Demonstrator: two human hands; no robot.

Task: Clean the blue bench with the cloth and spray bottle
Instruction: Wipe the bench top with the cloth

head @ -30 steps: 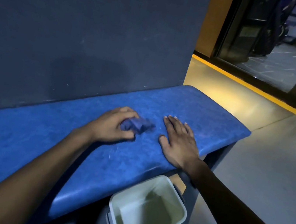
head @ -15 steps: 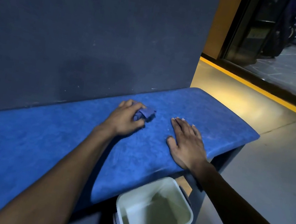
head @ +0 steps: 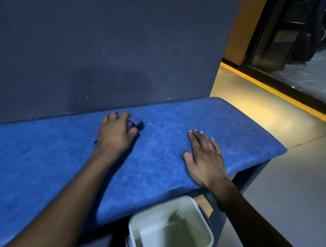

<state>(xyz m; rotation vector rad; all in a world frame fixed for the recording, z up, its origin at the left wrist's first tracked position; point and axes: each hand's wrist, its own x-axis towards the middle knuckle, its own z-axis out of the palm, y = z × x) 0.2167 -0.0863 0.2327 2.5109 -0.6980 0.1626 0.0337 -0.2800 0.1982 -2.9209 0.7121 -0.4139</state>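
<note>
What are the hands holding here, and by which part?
The left hand grips the bunched cloth, mostly covering it. The right hand holds nothing, resting flat on the bench.

Dark grey wall [head: 99, 34] straight ahead. Pale square bin [head: 170, 234] low in the foreground, open-topped, greenish inside. Glossy floor [head: 301, 188] to the right, crossed by a yellow line [head: 285, 98] before a dark glass doorway [head: 312, 40]. Ochre pillar [head: 246, 23] beside it.

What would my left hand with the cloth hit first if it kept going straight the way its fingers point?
Probably the dark wall. The left hand grips the cloth near the blue bench's back edge, fingers pointing toward it; the exact gap is unclear.
</note>
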